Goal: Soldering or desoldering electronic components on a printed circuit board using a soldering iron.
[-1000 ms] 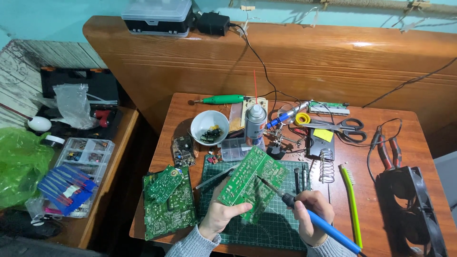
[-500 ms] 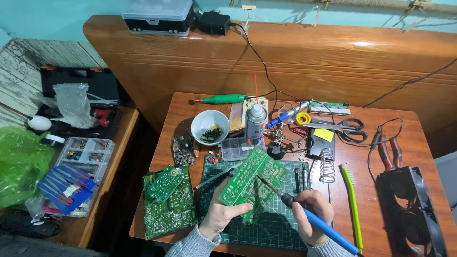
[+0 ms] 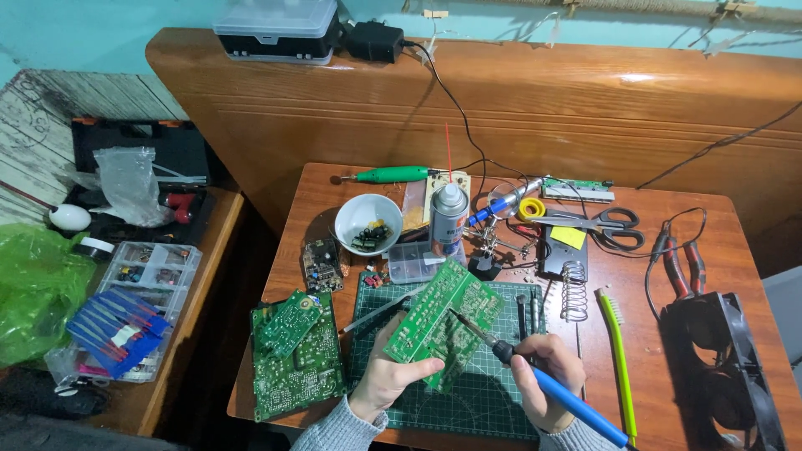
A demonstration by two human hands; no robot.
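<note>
Three green circuit boards (image 3: 294,361) — left hand (image 3: 391,380) fingers clasp one (image 3: 443,321); right hand (image 3: 547,377) fingers grip one soldering iron (image 3: 551,391).

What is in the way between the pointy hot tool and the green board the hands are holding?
Nothing visible. The right hand holds the blue-handled soldering iron, and its tip already reaches the green circuit board, which the left hand holds tilted up over the green cutting mat. The other tools lie off to the sides.
</note>
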